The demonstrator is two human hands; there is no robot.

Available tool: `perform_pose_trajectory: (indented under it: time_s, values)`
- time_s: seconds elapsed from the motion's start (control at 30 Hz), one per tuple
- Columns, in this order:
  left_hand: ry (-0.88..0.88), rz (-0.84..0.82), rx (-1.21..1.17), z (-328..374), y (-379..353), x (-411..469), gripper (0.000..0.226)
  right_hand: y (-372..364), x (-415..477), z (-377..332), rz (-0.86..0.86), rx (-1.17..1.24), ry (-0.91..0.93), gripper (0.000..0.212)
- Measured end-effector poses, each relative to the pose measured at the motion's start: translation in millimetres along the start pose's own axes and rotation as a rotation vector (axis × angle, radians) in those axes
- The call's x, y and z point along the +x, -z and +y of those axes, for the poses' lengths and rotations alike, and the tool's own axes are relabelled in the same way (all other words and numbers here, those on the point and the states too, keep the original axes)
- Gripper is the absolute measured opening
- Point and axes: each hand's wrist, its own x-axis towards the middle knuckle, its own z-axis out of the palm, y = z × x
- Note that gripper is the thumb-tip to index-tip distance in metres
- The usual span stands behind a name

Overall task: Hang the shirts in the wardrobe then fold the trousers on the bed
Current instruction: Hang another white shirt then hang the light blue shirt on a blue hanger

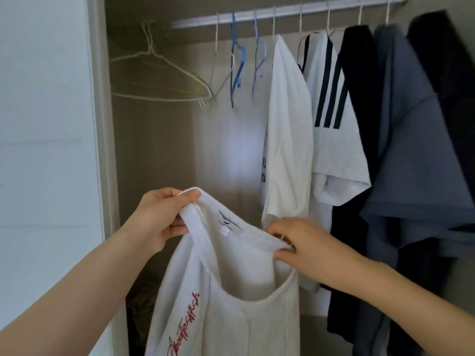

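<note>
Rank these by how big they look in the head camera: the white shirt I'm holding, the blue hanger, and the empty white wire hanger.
1. White shirt, though it is nearest the camera.
2. White wire hanger.
3. Blue hanger, seen nearly edge-on, so it looks narrow.

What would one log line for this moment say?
hanging | both hands hold white shirt by collar | empty hangers on rail

White shirt (231, 304) lower centre: soft matt cloth; rail (282, 12) up top: smooth; blue hanger (237, 65): glossy plastic.
</note>
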Motion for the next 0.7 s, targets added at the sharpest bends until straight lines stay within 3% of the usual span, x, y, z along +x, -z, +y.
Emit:
perform_pose_trajectory:
  time_s: [0.1, 0.23, 0.57, 0.7]
  values:
    - [-0.046, 0.002, -0.026, 21, -2, 14, 0.014, 20, 17, -14, 0.091, 0.059, -0.021, 0.025]
    - [-0.107, 0.019, -0.042, 38, -5, 30, 0.014, 52, 45, -39, 0.221, 0.028, 0.019, 0.02]
    - [-0.234, 0.05, -0.021, 70, -31, 62, 0.022, 143, 156, -56, 0.508, -0.318, 0.044, 0.019]
    - [-0.275, 0.083, -0.027, 84, -35, 78, 0.025, 176, 193, -47, 0.696, -0.452, -0.007, 0.025]
